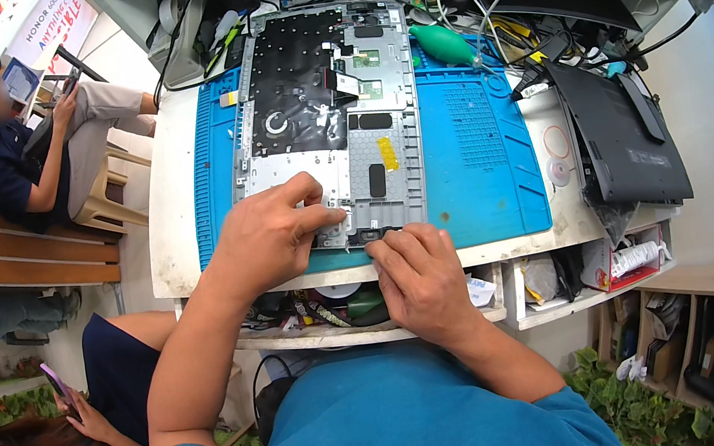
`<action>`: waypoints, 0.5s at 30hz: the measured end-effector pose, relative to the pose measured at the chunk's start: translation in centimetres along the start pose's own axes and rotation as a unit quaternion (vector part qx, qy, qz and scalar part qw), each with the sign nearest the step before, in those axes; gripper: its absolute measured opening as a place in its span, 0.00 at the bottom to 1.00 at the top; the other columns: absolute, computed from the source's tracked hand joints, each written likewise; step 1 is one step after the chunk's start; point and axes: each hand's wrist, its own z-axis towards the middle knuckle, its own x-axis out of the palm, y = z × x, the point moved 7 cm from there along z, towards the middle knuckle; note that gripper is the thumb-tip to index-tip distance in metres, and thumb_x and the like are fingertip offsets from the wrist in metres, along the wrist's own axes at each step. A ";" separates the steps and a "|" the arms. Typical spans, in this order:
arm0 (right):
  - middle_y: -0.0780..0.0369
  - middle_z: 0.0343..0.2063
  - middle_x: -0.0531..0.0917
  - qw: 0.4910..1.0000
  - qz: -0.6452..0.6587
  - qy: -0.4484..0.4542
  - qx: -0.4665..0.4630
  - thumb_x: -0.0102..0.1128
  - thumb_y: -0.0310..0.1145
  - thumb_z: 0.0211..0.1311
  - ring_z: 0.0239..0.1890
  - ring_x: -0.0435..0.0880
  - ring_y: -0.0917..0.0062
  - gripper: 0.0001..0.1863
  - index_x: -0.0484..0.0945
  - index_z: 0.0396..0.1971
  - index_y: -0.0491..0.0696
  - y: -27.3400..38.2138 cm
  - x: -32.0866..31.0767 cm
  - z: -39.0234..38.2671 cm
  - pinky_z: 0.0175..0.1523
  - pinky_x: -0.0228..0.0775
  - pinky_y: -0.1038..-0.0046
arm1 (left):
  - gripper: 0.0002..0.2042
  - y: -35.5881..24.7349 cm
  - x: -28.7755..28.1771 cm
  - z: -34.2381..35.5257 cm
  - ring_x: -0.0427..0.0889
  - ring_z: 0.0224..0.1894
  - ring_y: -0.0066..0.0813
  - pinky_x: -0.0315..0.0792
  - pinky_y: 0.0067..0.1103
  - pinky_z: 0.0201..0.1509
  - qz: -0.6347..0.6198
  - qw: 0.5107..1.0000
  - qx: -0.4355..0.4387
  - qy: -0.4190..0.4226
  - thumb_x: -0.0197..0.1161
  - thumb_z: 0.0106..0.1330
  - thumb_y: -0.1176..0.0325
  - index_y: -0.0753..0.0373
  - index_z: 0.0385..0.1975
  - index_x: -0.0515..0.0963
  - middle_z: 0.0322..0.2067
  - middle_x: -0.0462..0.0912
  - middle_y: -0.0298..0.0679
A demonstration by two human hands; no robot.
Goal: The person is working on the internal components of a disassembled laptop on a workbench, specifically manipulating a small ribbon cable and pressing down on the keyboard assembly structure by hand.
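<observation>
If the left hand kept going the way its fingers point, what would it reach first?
The left hand points right along the near edge of the opened laptop chassis. It would probably meet the right hand fingertips first; depth between them is unclear.

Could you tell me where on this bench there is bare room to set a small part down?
The blue mat is bare right of the laptop chassis. A white strip of bench lies bare left of the mat. The back, among cables, is crowded.
</observation>
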 end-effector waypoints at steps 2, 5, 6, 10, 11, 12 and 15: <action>0.60 0.50 0.86 1.000 0.005 0.000 0.003 0.73 0.23 0.59 0.54 0.83 0.62 0.21 0.87 0.54 0.42 0.0 0.0 -0.2 0.52 0.72 0.60 | 0.16 0.1 0.0 -0.4 0.90 0.37 0.40 0.82 0.34 0.39 -0.012 1.000 -0.015 0.003 0.74 0.61 0.78 0.48 0.44 0.96 0.40 0.85 0.35; 0.60 0.49 0.86 1.000 0.004 -0.005 0.001 0.73 0.23 0.58 0.54 0.83 0.62 0.21 0.87 0.54 0.43 -0.2 0.0 -0.1 0.52 0.72 0.60 | 0.16 0.1 -0.1 -1.2 0.90 0.36 0.39 0.82 0.33 0.39 -0.018 0.999 -0.041 0.002 0.75 0.60 0.78 0.48 0.44 0.96 0.40 0.85 0.35; 0.60 0.49 0.86 1.000 0.004 -0.004 0.003 0.73 0.23 0.58 0.54 0.83 0.63 0.21 0.87 0.54 0.43 -0.2 0.0 -0.1 0.51 0.72 0.60 | 0.16 0.1 -0.1 -1.4 0.90 0.35 0.39 0.81 0.33 0.38 -0.019 0.998 -0.052 0.001 0.75 0.59 0.78 0.48 0.44 0.96 0.40 0.85 0.35; 0.60 0.50 0.86 1.000 0.009 -0.002 0.005 0.73 0.23 0.58 0.54 0.83 0.63 0.21 0.87 0.54 0.43 -0.2 -0.1 -0.1 0.51 0.72 0.60 | 0.17 -0.3 0.0 -1.5 0.90 0.36 0.38 0.81 0.32 0.38 -0.038 0.998 -0.058 0.002 0.75 0.58 0.78 0.48 0.44 0.96 0.40 0.86 0.35; 0.60 0.50 0.86 1.000 0.009 -0.002 0.006 0.73 0.23 0.58 0.54 0.83 0.63 0.21 0.87 0.54 0.43 -0.3 -0.1 -0.1 0.51 0.72 0.60 | 0.17 -0.3 -0.1 -1.5 0.90 0.36 0.38 0.82 0.32 0.38 -0.038 0.998 -0.058 0.004 0.75 0.58 0.79 0.48 0.44 0.96 0.40 0.86 0.34; 0.60 0.50 0.86 1.000 0.009 -0.001 0.005 0.73 0.23 0.58 0.54 0.83 0.63 0.21 0.87 0.54 0.43 -0.3 -0.1 -0.1 0.51 0.72 0.60 | 0.17 -0.3 -0.1 -1.5 0.90 0.36 0.37 0.82 0.32 0.38 -0.038 0.998 -0.059 0.008 0.75 0.58 0.79 0.48 0.44 0.96 0.40 0.86 0.34; 0.60 0.50 0.86 1.000 0.010 0.000 0.005 0.73 0.23 0.57 0.54 0.83 0.62 0.22 0.87 0.54 0.43 -0.3 -0.1 -0.1 0.52 0.72 0.60 | 0.17 -0.4 -0.1 -1.5 0.90 0.35 0.37 0.82 0.32 0.38 -0.033 0.997 -0.063 0.013 0.75 0.58 0.79 0.48 0.44 0.96 0.40 0.86 0.34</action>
